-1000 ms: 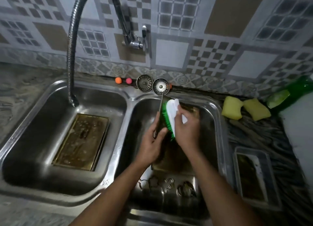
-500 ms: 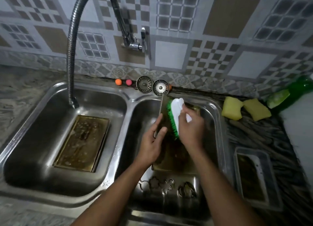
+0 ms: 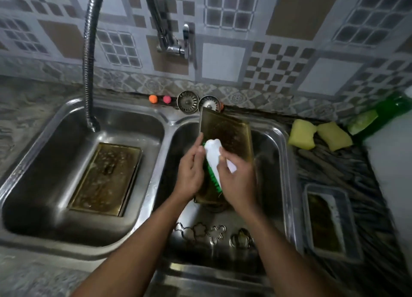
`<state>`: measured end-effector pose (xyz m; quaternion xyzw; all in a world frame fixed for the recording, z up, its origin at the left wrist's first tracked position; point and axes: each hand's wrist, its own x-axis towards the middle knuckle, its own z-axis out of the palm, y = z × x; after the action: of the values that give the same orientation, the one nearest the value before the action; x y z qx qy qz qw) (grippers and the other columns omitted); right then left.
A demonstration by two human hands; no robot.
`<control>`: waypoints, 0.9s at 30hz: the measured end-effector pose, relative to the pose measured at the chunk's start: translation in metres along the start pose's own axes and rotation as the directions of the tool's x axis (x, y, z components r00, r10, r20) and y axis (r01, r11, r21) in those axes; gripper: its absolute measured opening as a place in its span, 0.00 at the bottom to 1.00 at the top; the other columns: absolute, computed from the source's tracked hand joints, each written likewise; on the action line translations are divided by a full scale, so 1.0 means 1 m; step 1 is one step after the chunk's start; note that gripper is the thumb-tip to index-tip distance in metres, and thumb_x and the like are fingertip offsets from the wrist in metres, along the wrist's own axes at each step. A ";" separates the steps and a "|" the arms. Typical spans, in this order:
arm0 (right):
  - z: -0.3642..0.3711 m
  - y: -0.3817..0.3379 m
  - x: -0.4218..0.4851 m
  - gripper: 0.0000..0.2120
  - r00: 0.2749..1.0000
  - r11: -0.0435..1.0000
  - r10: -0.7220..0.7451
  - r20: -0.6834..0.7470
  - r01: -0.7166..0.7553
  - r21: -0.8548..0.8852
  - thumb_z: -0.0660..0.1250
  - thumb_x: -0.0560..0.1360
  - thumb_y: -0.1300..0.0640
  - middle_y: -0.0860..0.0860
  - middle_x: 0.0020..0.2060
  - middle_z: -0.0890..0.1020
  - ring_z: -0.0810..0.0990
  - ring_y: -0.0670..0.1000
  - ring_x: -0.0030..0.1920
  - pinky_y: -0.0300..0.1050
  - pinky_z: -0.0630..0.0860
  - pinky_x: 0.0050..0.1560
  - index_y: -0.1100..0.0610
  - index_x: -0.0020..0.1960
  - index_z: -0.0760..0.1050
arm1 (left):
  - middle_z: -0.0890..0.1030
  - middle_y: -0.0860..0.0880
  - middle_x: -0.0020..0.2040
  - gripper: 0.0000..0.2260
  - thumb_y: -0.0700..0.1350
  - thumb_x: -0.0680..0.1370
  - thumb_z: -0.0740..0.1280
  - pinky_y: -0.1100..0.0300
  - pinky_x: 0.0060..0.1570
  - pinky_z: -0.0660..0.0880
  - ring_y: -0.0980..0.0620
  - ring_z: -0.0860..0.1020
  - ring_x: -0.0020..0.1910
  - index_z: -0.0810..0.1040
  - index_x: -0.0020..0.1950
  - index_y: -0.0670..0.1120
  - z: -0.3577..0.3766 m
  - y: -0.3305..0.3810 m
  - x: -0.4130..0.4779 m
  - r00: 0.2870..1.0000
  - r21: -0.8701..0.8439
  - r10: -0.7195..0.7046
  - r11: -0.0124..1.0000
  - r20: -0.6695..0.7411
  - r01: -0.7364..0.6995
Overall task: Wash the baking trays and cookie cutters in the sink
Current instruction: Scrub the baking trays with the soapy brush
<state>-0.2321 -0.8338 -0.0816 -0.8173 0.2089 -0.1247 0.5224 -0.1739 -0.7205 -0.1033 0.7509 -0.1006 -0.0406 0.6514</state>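
Here, a stained rectangular metal baking tray [image 3: 229,131] stood tilted in the steel sink's [image 3: 286,154] right basin, its left edge pinched by the left hand [image 3: 189,169]. The right hand [image 3: 236,181] gripped a white plastic brush [image 3: 213,156], green bristles on the tray. Flower-shaped cookie cutters [image 3: 211,232] lay at 6 o'clock; a second tray [image 3: 104,178] lay flat at 9 o'clock, in the left basin.
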 end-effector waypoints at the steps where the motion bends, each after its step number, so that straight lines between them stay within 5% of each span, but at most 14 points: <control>1: -0.001 -0.001 -0.011 0.13 0.998 1.000 -0.030 0.051 0.029 0.003 0.66 0.78 0.51 0.41 0.56 0.83 0.79 0.36 0.55 0.26 0.73 0.53 0.48 0.61 0.81 | 0.81 0.51 0.57 0.19 0.47 0.85 0.55 0.63 0.57 0.74 0.60 0.78 0.55 0.66 0.76 0.47 0.000 -0.001 0.003 1.000 0.006 -0.004 1.000 -0.020 0.004; 5: -0.027 0.020 -0.025 0.12 0.995 0.997 -0.057 0.087 0.062 -0.053 0.68 0.76 0.52 0.45 0.53 0.85 0.82 0.40 0.51 0.33 0.77 0.50 0.48 0.59 0.82 | 0.75 0.52 0.70 0.22 0.49 0.85 0.53 0.61 0.70 0.66 0.63 0.71 0.69 0.67 0.76 0.42 -0.007 0.003 0.007 0.990 0.026 0.035 0.999 -0.134 -0.032; 9: -0.024 0.016 -0.016 0.16 0.998 0.983 -0.054 0.042 0.061 -0.175 0.64 0.74 0.42 0.45 0.53 0.85 0.84 0.44 0.49 0.41 0.81 0.47 0.39 0.61 0.78 | 0.78 0.59 0.59 0.20 0.47 0.86 0.53 0.66 0.66 0.69 0.66 0.76 0.60 0.66 0.77 0.44 -0.003 -0.001 0.005 0.997 0.063 0.045 0.997 -0.066 -0.041; 12: -0.019 0.013 -0.025 0.17 0.988 0.988 -0.081 0.130 0.097 -0.118 0.63 0.73 0.41 0.40 0.54 0.84 0.82 0.40 0.53 0.44 0.81 0.52 0.32 0.61 0.72 | 0.75 0.67 0.64 0.20 0.45 0.86 0.53 0.63 0.69 0.68 0.69 0.72 0.65 0.65 0.77 0.42 0.003 0.003 0.006 0.996 0.052 0.048 0.998 -0.080 -0.044; 16: -0.043 0.030 -0.033 0.14 0.985 0.977 0.002 0.172 0.035 -0.211 0.67 0.75 0.47 0.41 0.53 0.84 0.82 0.40 0.50 0.38 0.80 0.49 0.40 0.59 0.80 | 0.70 0.68 0.66 0.20 0.45 0.85 0.57 0.68 0.66 0.65 0.72 0.69 0.67 0.65 0.77 0.42 -0.008 0.007 0.010 0.985 0.003 0.029 1.000 -0.173 -0.029; 21: -0.060 0.050 -0.019 0.13 0.989 0.958 0.136 -0.049 -0.145 -0.249 0.67 0.78 0.51 0.51 0.54 0.85 0.83 0.49 0.48 0.40 0.77 0.43 0.48 0.60 0.81 | 0.72 0.78 0.57 0.22 0.40 0.83 0.61 0.79 0.54 0.68 0.79 0.72 0.54 0.63 0.78 0.42 -0.007 0.011 0.001 0.991 -0.024 0.010 1.000 -0.131 -0.013; 24: -0.056 0.037 -0.007 0.13 0.979 0.971 0.138 -0.148 -0.164 -0.176 0.65 0.79 0.50 0.52 0.55 0.84 0.82 0.50 0.49 0.40 0.75 0.44 0.49 0.62 0.80 | 0.73 0.68 0.64 0.24 0.42 0.82 0.63 0.70 0.64 0.70 0.72 0.73 0.63 0.63 0.78 0.46 -0.003 0.009 -0.005 0.996 -0.045 -0.001 0.999 -0.085 -0.002; 27: -0.049 0.013 0.015 0.14 0.970 0.988 0.102 -0.220 -0.124 -0.087 0.64 0.80 0.52 0.51 0.57 0.83 0.81 0.50 0.54 0.36 0.72 0.44 0.50 0.64 0.79 | 0.72 0.63 0.67 0.23 0.41 0.82 0.64 0.72 0.63 0.70 0.70 0.71 0.66 0.64 0.77 0.45 0.004 0.013 -0.013 1.000 -0.045 -0.021 0.999 0.004 0.021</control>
<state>-0.2425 -0.8847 -0.0732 -0.8110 0.3165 -0.1716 0.4612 -0.1890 -0.7236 -0.0923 0.7371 -0.0929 -0.0510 0.6674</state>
